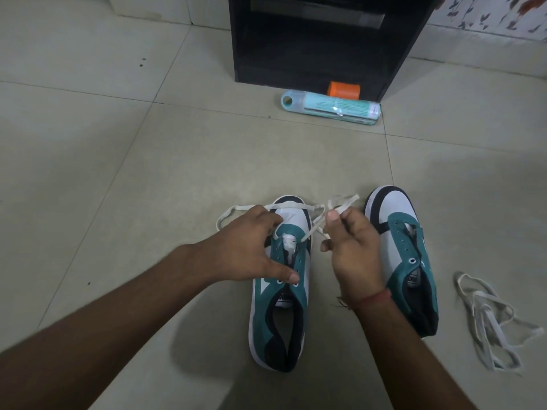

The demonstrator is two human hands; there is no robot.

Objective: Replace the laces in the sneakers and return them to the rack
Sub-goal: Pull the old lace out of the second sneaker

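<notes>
Two teal, white and black sneakers stand on the tiled floor, toes pointing away. The left sneaker point(281, 303) has a white lace point(236, 210) threaded through its front eyelets. My left hand point(251, 247) rests on that shoe, fingers curled at the lace near the front eyelets, thumb on the teal side. My right hand point(352, 250) pinches the other end of the lace between thumb and fingers, between the two shoes. The right sneaker point(405, 250) has no lace. A loose white lace point(491, 321) lies in a heap on the floor to its right.
A black rack point(325, 45) stands on the floor ahead. In front of it lie a pale blue tube-shaped pack point(331, 108) and an orange container point(344, 90). A floral-patterned surface point(497, 16) shows at the top right.
</notes>
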